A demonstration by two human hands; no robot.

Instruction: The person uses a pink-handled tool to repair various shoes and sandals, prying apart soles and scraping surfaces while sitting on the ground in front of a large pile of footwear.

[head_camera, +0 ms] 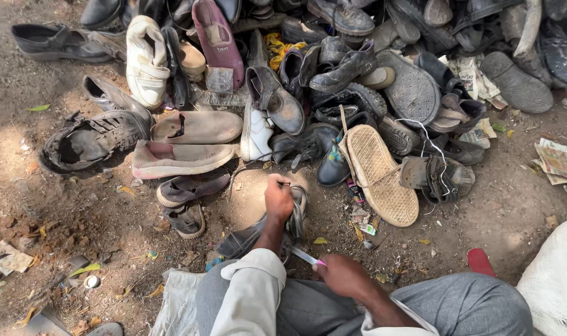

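Left hand [279,198]: fingers clenched on a worn dark shoe [264,227].
Right hand [342,275]: fingers closed round a thin metal tool [304,255], possibly a blade.
Ground [78,211]: dusty dirt.

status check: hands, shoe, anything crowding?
Left hand grips dark shoe at its top. Right hand holds thin pink-tipped tool near the shoe's heel. Shoe pile right beyond; tan upturned sole closest.

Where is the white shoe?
In the head view, the white shoe lies at the upper left of the shoe pile, sole down on the dirt, beside a maroon shoe on its right.
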